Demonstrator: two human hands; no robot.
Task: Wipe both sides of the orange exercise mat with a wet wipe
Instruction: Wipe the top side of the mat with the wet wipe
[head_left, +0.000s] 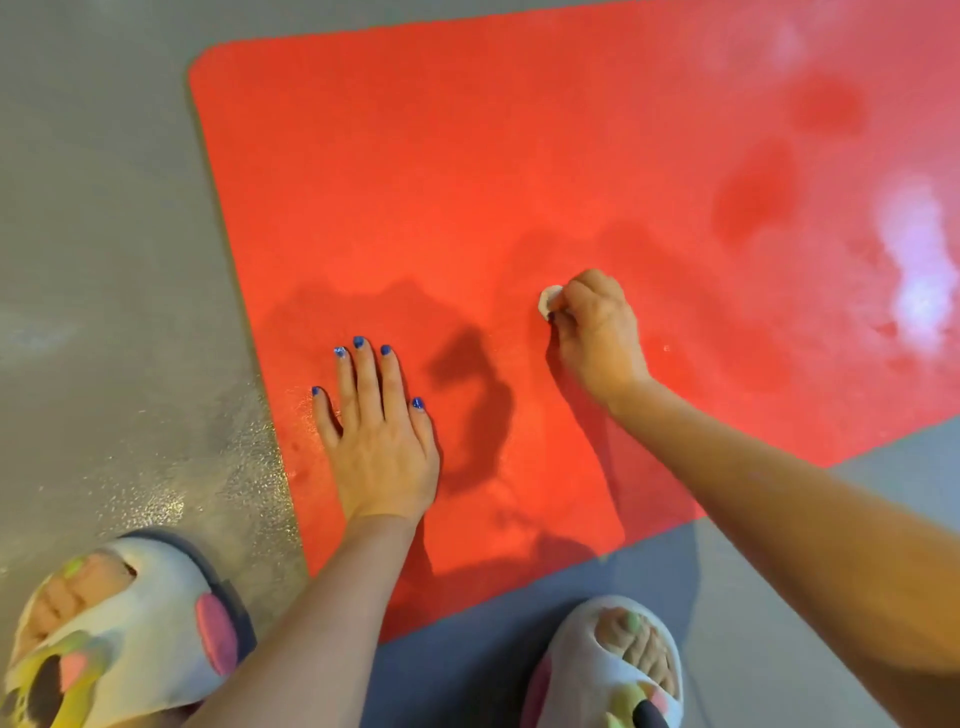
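Wiping the top of the mat

Keep your flat left hand (382, 441) pressing the orange mat (519, 156) near its corner on the floor (104, 260); rub slow rows with the wipe (549, 301) bunched in your right hand (597, 327).

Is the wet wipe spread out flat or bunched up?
Bunched up: the right hand pinches the wet wipe as a small wad against the mat.

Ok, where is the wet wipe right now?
In the head view the wet wipe is bunched in the right hand, pressed on the orange mat, right of the flat left hand.
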